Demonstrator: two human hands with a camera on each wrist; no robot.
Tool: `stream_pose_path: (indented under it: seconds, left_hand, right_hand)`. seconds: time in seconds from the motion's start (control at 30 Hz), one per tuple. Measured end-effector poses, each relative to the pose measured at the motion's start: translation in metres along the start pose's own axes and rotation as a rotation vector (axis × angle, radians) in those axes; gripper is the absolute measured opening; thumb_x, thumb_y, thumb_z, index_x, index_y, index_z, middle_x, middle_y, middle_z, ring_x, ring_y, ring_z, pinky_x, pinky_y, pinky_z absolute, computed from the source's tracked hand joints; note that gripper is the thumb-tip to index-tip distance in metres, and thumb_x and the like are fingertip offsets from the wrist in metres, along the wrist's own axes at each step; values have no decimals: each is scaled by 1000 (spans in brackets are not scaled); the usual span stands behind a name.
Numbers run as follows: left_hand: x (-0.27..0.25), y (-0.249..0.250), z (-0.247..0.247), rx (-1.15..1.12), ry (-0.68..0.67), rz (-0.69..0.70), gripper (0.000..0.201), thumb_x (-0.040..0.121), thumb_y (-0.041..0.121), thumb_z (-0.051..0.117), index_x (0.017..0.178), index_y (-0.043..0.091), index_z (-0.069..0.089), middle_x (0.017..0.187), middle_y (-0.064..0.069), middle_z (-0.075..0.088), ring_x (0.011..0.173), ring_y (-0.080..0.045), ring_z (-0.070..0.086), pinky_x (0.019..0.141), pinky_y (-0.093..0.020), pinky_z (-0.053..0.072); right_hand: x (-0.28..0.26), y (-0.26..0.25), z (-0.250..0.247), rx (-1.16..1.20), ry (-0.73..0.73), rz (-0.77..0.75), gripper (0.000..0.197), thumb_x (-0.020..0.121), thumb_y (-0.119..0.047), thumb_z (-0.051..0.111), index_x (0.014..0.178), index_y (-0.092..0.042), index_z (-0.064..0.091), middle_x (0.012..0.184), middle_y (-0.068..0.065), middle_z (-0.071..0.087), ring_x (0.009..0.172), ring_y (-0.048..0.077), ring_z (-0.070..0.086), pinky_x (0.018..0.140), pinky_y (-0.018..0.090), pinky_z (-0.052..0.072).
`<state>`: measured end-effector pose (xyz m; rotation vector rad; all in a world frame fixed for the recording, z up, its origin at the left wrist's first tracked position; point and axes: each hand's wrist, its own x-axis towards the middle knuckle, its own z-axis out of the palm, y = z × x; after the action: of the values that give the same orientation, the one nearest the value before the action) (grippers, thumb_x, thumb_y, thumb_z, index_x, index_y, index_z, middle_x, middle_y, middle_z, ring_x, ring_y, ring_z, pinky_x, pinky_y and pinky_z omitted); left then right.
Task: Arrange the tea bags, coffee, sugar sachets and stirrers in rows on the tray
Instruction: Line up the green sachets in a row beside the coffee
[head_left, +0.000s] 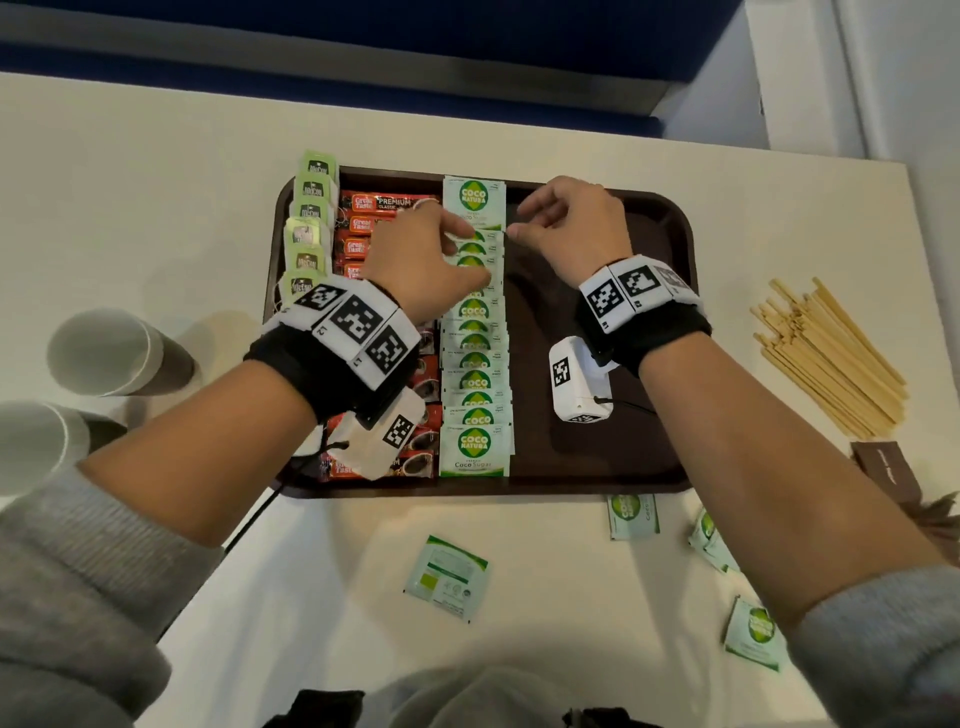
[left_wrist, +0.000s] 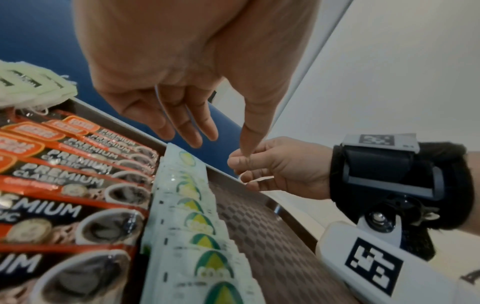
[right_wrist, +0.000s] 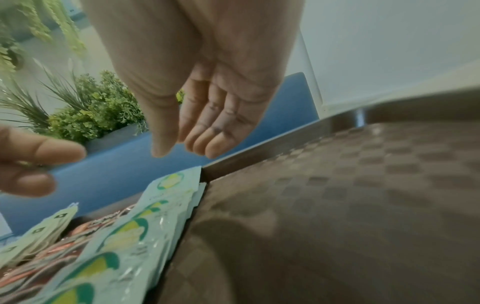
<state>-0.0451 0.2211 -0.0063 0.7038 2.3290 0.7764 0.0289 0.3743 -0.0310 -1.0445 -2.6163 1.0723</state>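
A brown tray (head_left: 623, 467) holds a column of green tea bags (head_left: 309, 228) at its left edge. Beside them lie red coffee sachets (head_left: 363, 223), then an overlapping row of green-and-white sugar sachets (head_left: 475, 364) down the middle. My left hand (head_left: 457, 244) hovers over the far part of the sugar row (left_wrist: 197, 205), fingers straight and pointing down, holding nothing. My right hand (head_left: 524, 223) is just right of it, fingers loosely curled, a fingertip at the row's right edge (right_wrist: 130, 236). Wooden stirrers (head_left: 826, 358) lie in a pile on the table, right of the tray.
Loose sugar sachets (head_left: 447, 577) (head_left: 634, 514) (head_left: 756, 631) lie on the table in front of the tray. Two paper cups (head_left: 104, 351) (head_left: 36, 447) lie on their sides at the left. A brown paper item (head_left: 883, 462) sits near the stirrers. The tray's right half shows bare brown surface.
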Motion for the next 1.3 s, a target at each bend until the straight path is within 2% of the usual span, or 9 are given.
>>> stream_pose_path:
  seconds: [0.07,0.23,0.43,0.53,0.7,0.9,1.03,1.13,1.3]
  left_hand:
    - [-22,6,2,90,-129,2,34,76,36,74,105,25,58,94,7,59,89,-12,55,75,-25,40]
    - [-80,17,19,287,-335,107,27,72,39,77,91,28,61,88,5,64,85,-14,58,71,-25,40]
    - [-142,3,51,432,-436,146,27,70,27,80,91,28,64,88,4,63,86,-16,58,71,-24,41]
    - [-163,-9,66,496,-425,118,34,68,27,82,99,24,68,94,3,66,92,-18,61,80,-27,48]
    - [-187,-22,89,545,-386,58,50,68,19,81,114,21,63,116,-1,61,108,-21,57,88,-32,48]
    - [-206,-35,111,595,-292,-13,58,65,11,83,115,24,55,126,-7,38,125,-34,32,98,-52,42]
    - [-206,-37,114,551,-268,5,56,64,15,85,111,20,56,117,-9,46,112,-33,45,93,-48,46]
    - [-203,-35,119,480,-265,-5,53,66,15,84,111,17,56,114,-9,52,105,-30,53,87,-35,46]
    - [-200,-16,133,326,-232,3,18,83,18,66,102,20,64,115,-7,62,110,-25,55,83,-28,42]
  right_hand:
    - [-24,2,-12,-23,-48,-21,15,76,-22,74,89,-19,67,75,-8,62,63,-5,52,59,0,37]
    - [-92,18,-35,-28,-92,33,14,73,-23,77,83,-21,68,68,-14,59,61,-4,54,57,-1,38]
    - [-177,60,-48,-127,-49,170,26,71,-39,78,72,-17,64,64,-8,57,61,2,51,56,14,42]
    - [-210,81,-50,-229,-46,248,39,67,-48,78,69,-14,61,64,-4,58,63,8,54,61,25,45]
    - [-239,99,-41,-257,-51,306,45,64,-50,80,62,-18,48,69,-1,57,68,15,56,59,26,43]
    - [-243,91,-34,-329,-99,328,48,64,-44,83,81,-10,54,86,9,61,84,28,61,70,33,51]
    - [-247,92,-37,-303,-125,327,42,64,-34,85,84,-9,58,87,7,61,88,27,62,71,31,49]
    - [-251,95,-38,-294,-122,321,43,63,-32,86,85,-11,55,92,8,61,91,26,60,70,29,45]
    - [-252,100,-39,-325,-143,315,40,65,-23,84,93,-10,58,94,7,62,90,25,60,69,30,47]
